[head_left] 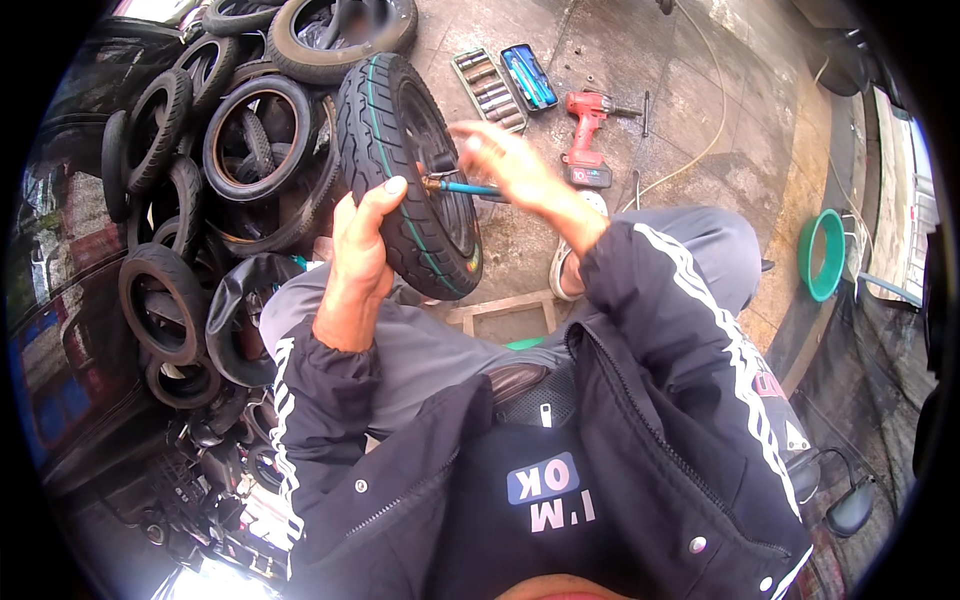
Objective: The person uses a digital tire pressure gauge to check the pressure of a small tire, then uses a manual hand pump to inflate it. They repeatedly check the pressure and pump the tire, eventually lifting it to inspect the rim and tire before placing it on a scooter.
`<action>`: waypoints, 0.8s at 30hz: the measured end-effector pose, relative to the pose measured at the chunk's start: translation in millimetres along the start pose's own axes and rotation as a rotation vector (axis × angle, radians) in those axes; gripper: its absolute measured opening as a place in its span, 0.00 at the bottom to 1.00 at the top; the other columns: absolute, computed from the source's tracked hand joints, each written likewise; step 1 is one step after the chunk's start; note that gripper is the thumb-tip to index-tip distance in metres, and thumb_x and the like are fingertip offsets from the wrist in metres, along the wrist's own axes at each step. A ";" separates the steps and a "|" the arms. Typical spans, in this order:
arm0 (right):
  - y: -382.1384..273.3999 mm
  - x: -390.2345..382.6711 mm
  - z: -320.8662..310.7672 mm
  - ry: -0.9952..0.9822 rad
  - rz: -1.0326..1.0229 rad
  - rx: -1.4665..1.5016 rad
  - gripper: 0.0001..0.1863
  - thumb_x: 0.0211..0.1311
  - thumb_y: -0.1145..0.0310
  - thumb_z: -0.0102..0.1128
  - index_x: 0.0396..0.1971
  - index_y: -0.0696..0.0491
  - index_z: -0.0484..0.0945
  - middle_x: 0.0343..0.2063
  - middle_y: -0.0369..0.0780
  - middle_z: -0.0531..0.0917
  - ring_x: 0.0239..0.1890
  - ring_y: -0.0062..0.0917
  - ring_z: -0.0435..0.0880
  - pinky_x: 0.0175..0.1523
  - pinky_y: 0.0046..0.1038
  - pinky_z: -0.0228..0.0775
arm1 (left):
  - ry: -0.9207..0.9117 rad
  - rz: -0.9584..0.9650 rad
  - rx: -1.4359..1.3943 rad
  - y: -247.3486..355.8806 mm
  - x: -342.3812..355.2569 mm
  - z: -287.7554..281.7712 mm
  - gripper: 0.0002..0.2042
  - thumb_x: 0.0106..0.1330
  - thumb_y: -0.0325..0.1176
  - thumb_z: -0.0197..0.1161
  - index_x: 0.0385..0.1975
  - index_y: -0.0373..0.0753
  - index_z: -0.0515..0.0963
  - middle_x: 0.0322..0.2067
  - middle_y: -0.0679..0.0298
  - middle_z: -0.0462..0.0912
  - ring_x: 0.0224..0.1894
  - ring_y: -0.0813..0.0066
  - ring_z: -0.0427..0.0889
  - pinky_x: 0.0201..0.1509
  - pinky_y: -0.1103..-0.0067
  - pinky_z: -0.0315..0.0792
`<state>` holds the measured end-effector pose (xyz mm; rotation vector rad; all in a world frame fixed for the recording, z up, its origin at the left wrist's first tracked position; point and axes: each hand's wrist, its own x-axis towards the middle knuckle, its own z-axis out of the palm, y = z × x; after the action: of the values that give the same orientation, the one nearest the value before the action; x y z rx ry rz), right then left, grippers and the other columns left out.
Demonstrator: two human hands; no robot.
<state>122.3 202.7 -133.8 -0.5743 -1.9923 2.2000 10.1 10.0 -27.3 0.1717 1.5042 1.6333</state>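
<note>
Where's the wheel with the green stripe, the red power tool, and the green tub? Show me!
Wheel (391, 148): head view, on the tyre's tread.
Red power tool (586, 132): head view, on its handle.
Green tub (805, 256): head view, on the left of its rim.

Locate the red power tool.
In the head view, the red power tool lies on the ground, upper right of centre, just right of the open blue case.

Right hand (520, 178) blurred; left hand (358, 250) partly hidden behind tyre (379, 130).
</note>
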 end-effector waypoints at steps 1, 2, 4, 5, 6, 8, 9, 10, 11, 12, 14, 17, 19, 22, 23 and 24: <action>33.5 15.5 -21.3 0.148 0.022 -0.132 0.29 0.73 0.61 0.62 0.69 0.57 0.71 0.56 0.47 0.85 0.58 0.29 0.83 0.64 0.31 0.73 | 0.001 -0.016 0.005 -4.1 0.5 -3.4 0.27 0.71 0.44 0.61 0.57 0.23 0.78 0.42 0.53 0.89 0.41 0.68 0.89 0.49 0.74 0.83; 81.3 28.7 -40.3 0.294 0.035 -0.274 0.30 0.71 0.62 0.63 0.69 0.58 0.71 0.56 0.49 0.85 0.57 0.30 0.84 0.64 0.30 0.73 | 0.000 -0.022 0.004 -5.8 -0.5 -9.4 0.27 0.71 0.44 0.61 0.57 0.23 0.78 0.42 0.53 0.89 0.41 0.68 0.89 0.49 0.74 0.83; 179.5 21.4 -82.4 0.248 0.334 -0.508 0.41 0.60 0.51 0.69 0.68 0.60 0.71 0.64 0.55 0.79 0.66 0.45 0.79 0.69 0.38 0.70 | 0.003 -0.036 -0.006 -9.0 6.0 -13.8 0.26 0.71 0.43 0.60 0.57 0.23 0.78 0.42 0.52 0.89 0.41 0.68 0.89 0.49 0.73 0.83; 216.1 3.1 -94.3 0.130 0.455 -0.639 0.46 0.54 0.48 0.72 0.69 0.61 0.71 0.65 0.56 0.78 0.68 0.45 0.77 0.70 0.37 0.69 | -0.010 -0.057 -0.006 -11.6 10.9 -12.5 0.26 0.71 0.43 0.60 0.57 0.23 0.78 0.42 0.52 0.89 0.42 0.68 0.89 0.49 0.73 0.84; 237.9 -5.0 -100.1 -0.007 0.565 -0.765 0.51 0.49 0.45 0.74 0.69 0.61 0.70 0.65 0.57 0.77 0.69 0.45 0.75 0.72 0.37 0.68 | -0.014 -0.062 -0.012 -13.6 12.6 -11.8 0.26 0.71 0.43 0.60 0.57 0.23 0.78 0.42 0.52 0.89 0.42 0.68 0.89 0.49 0.73 0.84; 250.4 -14.1 -84.0 -0.214 0.654 -0.825 0.56 0.44 0.43 0.76 0.72 0.59 0.69 0.67 0.56 0.75 0.71 0.44 0.74 0.73 0.37 0.67 | 0.012 -0.057 -0.020 -11.6 7.4 -15.4 0.26 0.71 0.43 0.60 0.57 0.23 0.78 0.43 0.51 0.89 0.43 0.67 0.89 0.50 0.73 0.84; 240.0 -7.1 -80.1 -0.340 0.675 -0.821 0.52 0.46 0.42 0.75 0.69 0.58 0.73 0.67 0.54 0.76 0.69 0.44 0.76 0.72 0.39 0.68 | 0.047 -0.050 -0.015 -10.2 3.8 -15.4 0.26 0.71 0.43 0.59 0.57 0.23 0.78 0.43 0.51 0.89 0.43 0.66 0.89 0.51 0.72 0.84; 236.5 0.2 -88.8 -0.422 0.727 -0.723 0.47 0.48 0.42 0.74 0.64 0.58 0.78 0.63 0.51 0.80 0.62 0.43 0.82 0.66 0.41 0.73 | 0.060 -0.069 -0.053 -10.6 3.9 -17.0 0.25 0.71 0.42 0.60 0.57 0.24 0.78 0.42 0.52 0.88 0.41 0.68 0.88 0.48 0.73 0.83; 234.0 -2.3 -95.4 -0.476 0.844 -0.688 0.45 0.49 0.42 0.74 0.62 0.58 0.80 0.60 0.50 0.82 0.56 0.42 0.84 0.61 0.42 0.76 | 0.069 -0.090 -0.091 -11.3 5.8 -19.0 0.24 0.71 0.41 0.61 0.56 0.24 0.78 0.40 0.54 0.88 0.39 0.69 0.88 0.46 0.74 0.83; 218.6 1.8 -99.3 -0.539 0.949 -0.659 0.43 0.50 0.42 0.74 0.61 0.59 0.81 0.57 0.49 0.84 0.51 0.41 0.86 0.57 0.42 0.78 | 0.090 -0.099 -0.130 -9.5 6.1 -24.1 0.24 0.70 0.41 0.62 0.55 0.24 0.78 0.38 0.55 0.88 0.36 0.70 0.87 0.43 0.75 0.83; 167.2 1.8 -104.6 -0.472 0.892 -0.753 0.42 0.52 0.41 0.73 0.58 0.60 0.82 0.49 0.48 0.86 0.46 0.39 0.87 0.52 0.42 0.80 | 0.135 -0.089 -0.139 -6.5 4.4 -42.3 0.25 0.71 0.44 0.62 0.54 0.24 0.79 0.37 0.55 0.88 0.35 0.69 0.87 0.44 0.74 0.83; 120.9 -5.5 -158.6 -0.272 0.797 -0.651 0.36 0.57 0.39 0.71 0.46 0.61 0.82 0.39 0.45 0.85 0.37 0.33 0.85 0.40 0.38 0.81 | 0.150 -0.105 -0.222 4.6 20.8 -42.3 0.25 0.71 0.46 0.62 0.51 0.24 0.79 0.36 0.54 0.88 0.36 0.67 0.87 0.45 0.73 0.82; 36.4 -0.4 -182.2 -0.100 0.765 -0.759 0.36 0.54 0.40 0.73 0.46 0.60 0.82 0.33 0.44 0.84 0.32 0.29 0.82 0.33 0.37 0.76 | 0.147 -0.105 -0.289 1.0 27.9 -55.4 0.24 0.71 0.47 0.62 0.48 0.26 0.80 0.36 0.54 0.87 0.37 0.65 0.87 0.47 0.71 0.82; -48.4 -0.4 -213.5 0.028 0.589 -0.891 0.40 0.51 0.45 0.73 0.53 0.64 0.78 0.42 0.52 0.87 0.44 0.38 0.87 0.46 0.38 0.78 | 0.102 -0.109 -0.296 -15.5 45.2 -77.2 0.25 0.71 0.48 0.61 0.50 0.26 0.79 0.41 0.50 0.87 0.43 0.59 0.87 0.54 0.66 0.81; -54.1 -7.5 -225.3 0.106 0.485 -1.011 0.39 0.52 0.47 0.72 0.53 0.65 0.78 0.44 0.54 0.87 0.46 0.42 0.87 0.50 0.39 0.78 | 0.056 -0.121 -0.295 -21.9 53.4 -80.4 0.27 0.70 0.48 0.61 0.51 0.25 0.79 0.44 0.48 0.87 0.46 0.57 0.87 0.57 0.64 0.81; -59.5 -12.8 -228.6 0.170 0.376 -1.122 0.37 0.54 0.48 0.71 0.53 0.65 0.78 0.46 0.56 0.87 0.49 0.45 0.88 0.54 0.40 0.77 | 0.124 -0.093 -0.301 -28.5 54.5 -72.6 0.27 0.70 0.50 0.61 0.48 0.25 0.80 0.43 0.48 0.87 0.45 0.56 0.87 0.56 0.65 0.81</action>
<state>205.2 419.4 -87.4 -1.2413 -3.0456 0.8500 -53.9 -10.8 -94.5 -0.1651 1.3149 1.7978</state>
